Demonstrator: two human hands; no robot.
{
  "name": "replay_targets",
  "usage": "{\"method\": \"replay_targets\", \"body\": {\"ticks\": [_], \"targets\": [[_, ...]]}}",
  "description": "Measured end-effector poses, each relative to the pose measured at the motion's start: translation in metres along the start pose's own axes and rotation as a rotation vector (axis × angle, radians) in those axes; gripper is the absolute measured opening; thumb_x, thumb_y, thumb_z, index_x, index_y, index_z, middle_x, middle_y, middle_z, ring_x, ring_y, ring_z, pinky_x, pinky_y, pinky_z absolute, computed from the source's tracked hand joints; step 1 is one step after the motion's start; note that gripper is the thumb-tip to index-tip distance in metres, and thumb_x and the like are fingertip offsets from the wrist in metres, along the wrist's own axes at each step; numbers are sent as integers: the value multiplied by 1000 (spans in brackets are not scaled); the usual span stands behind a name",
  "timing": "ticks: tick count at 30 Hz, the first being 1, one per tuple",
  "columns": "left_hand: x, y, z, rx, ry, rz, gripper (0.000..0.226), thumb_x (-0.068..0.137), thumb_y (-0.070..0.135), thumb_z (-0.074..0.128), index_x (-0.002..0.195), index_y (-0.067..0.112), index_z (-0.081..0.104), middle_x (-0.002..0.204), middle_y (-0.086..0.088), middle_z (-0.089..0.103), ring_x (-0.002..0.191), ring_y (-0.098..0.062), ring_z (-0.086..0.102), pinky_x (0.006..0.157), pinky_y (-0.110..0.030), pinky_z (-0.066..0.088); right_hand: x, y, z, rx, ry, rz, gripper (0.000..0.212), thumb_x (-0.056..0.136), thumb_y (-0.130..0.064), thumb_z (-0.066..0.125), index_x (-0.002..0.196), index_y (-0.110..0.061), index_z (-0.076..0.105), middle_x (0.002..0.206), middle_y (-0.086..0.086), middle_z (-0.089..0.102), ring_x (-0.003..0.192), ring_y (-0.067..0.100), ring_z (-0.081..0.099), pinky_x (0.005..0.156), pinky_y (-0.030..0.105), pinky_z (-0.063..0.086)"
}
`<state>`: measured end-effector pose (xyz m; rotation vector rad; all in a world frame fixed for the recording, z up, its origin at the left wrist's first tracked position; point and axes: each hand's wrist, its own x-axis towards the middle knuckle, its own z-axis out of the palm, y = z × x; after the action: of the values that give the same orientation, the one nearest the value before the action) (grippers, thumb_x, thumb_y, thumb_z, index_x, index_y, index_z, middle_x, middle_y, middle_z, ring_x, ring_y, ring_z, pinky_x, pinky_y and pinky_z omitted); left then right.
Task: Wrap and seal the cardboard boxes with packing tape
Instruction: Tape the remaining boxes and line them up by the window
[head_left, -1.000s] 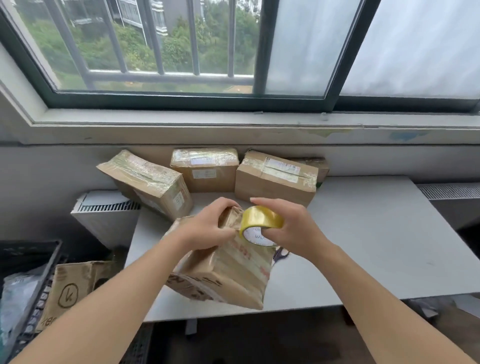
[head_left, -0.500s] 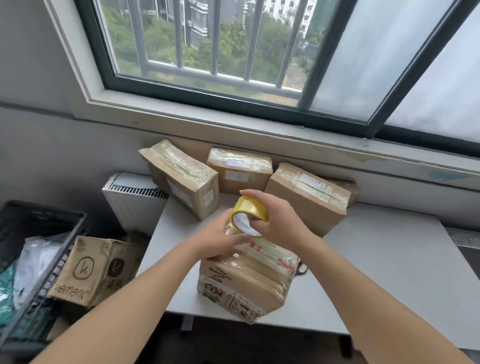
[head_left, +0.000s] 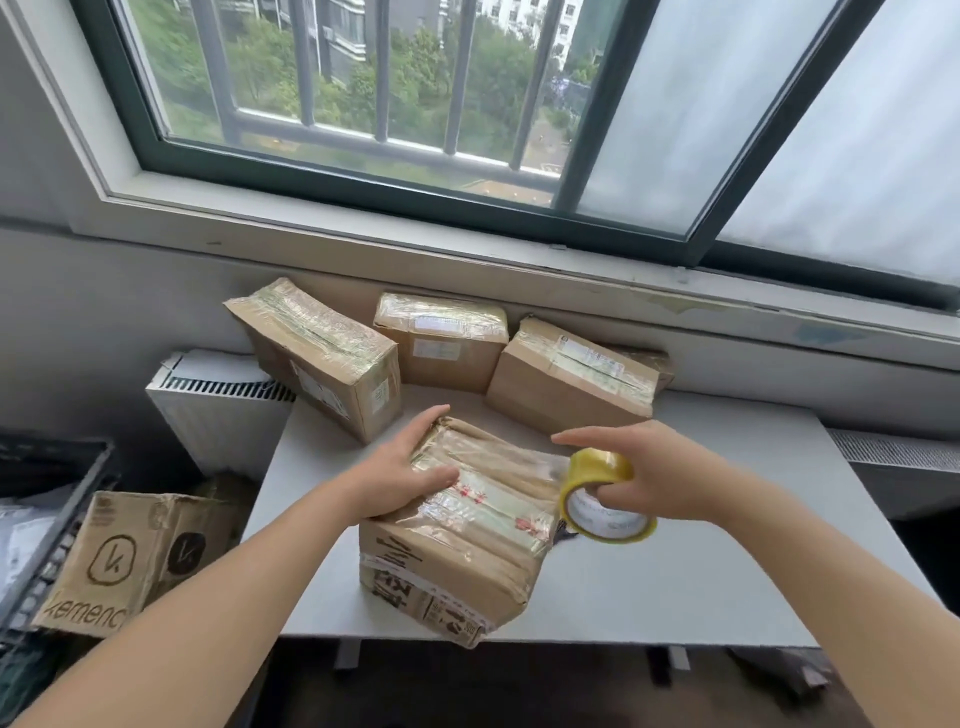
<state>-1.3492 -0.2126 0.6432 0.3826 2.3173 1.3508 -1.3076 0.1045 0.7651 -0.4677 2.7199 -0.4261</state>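
As the grey table (head_left: 727, 571) bore the taped cardboard box (head_left: 467, 561) beneath the left hand (head_left: 400, 470), whose nearly straight fingers (head_left: 428, 418) pressed flat on its far corner, the right hand (head_left: 660, 473) pinched the yellow packing tape roll (head_left: 597, 465), thumb in its core, just right of those fingers.

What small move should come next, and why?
Probably the right hand should pull the roll tight and down the right side of the box. The left hand presses the box flat, and the roll sits just beside that edge.
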Motion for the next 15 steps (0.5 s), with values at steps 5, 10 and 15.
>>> {"method": "replay_targets", "body": {"ticks": [5,10,15], "targets": [[-1,2,1,-5,-13,-5,82,93,42,74,156,50,23,152,17,35,138,-5,37,111,-28,32,-30,35,54,12,124,-44,71,87,-32,69,128,-80,37,92,-16,58,81,8,53,69,20,43],[0,-3,-1,9,-47,-20,82,90,48,74,153,58,22,152,21,29,139,0,29,109,-30,29,-30,48,96,42,285,-95,62,89,-34,76,142,-54,49,86,-13,51,70,12,50,61,29,46],[4,-3,-4,36,-90,-28,77,92,60,66,153,60,19,153,24,26,141,0,26,114,-34,28,-28,48,114,89,364,-68,58,88,-35,70,142,-48,52,82,-15,46,69,10,47,61,23,41]]}}
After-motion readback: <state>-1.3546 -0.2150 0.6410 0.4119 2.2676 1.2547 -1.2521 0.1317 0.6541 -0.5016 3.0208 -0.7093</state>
